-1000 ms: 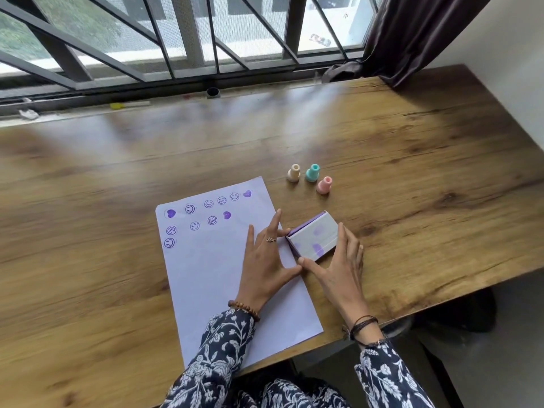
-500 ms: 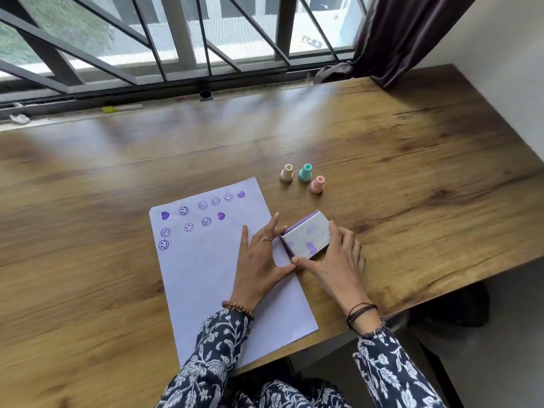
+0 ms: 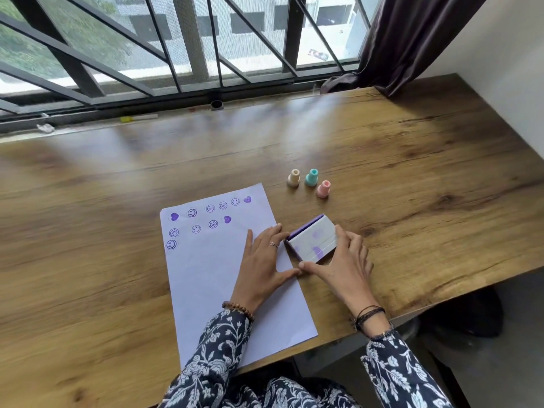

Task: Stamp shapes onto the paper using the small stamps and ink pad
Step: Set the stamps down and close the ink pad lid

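Observation:
A white sheet of paper (image 3: 212, 278) lies on the wooden table, with several purple smiley and heart prints along its top. The ink pad (image 3: 312, 240), a white box with a purple edge and purple smudges on its lid, rests at the paper's right edge. My right hand (image 3: 341, 267) grips the ink pad, thumb at its near side and fingers at its right end. My left hand (image 3: 265, 265) lies flat on the paper, fingers spread, its thumb and fingertips touching the pad's left side. Three small stamps stand beyond: cream (image 3: 293, 178), teal (image 3: 311, 177), pink (image 3: 323, 188).
The table's (image 3: 426, 184) right and near edges are close to my right hand. A barred window (image 3: 191, 48) with a sill runs along the far side, and a dark curtain (image 3: 406, 39) hangs at the far right. A wall stands on the right.
The ink pad's lid has tilted more upright under my right hand. My left hand stays flat on the paper. The view has shifted slightly.

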{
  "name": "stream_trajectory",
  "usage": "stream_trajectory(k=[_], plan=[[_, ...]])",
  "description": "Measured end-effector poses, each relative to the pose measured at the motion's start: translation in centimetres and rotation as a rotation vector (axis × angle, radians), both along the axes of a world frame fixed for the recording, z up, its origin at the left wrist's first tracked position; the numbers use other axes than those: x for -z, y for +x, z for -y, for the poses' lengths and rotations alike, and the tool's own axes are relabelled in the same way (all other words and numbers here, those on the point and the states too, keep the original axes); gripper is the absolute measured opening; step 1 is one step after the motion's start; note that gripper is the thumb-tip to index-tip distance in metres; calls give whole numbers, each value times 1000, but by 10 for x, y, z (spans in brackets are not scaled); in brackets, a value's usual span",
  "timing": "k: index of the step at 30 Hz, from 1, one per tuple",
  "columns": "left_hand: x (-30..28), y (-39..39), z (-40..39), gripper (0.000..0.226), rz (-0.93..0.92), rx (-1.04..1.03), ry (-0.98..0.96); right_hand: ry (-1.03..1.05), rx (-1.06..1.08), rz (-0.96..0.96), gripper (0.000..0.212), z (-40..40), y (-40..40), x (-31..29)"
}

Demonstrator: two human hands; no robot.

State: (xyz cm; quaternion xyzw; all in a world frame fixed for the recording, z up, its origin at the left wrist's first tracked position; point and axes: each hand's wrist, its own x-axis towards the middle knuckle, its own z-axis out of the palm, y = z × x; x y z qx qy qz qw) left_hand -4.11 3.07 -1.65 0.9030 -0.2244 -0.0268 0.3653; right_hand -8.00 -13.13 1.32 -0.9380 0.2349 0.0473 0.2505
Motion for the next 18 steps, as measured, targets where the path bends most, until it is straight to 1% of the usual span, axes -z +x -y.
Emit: stream_trajectory(k=[5, 9, 15, 18], plan=[[0, 0, 1, 69, 0, -6, 27, -56, 9, 13, 112, -5, 0, 1], [0, 0, 1, 67, 7, -14, 25, -45, 25, 18, 111, -5, 1, 3], [2, 0, 0, 67, 15, -11, 34, -103, 1, -17, 112, -6, -2, 2], [0, -1, 3, 68, 17, -27, 50, -45, -12, -46, 112, -1, -2, 1]])
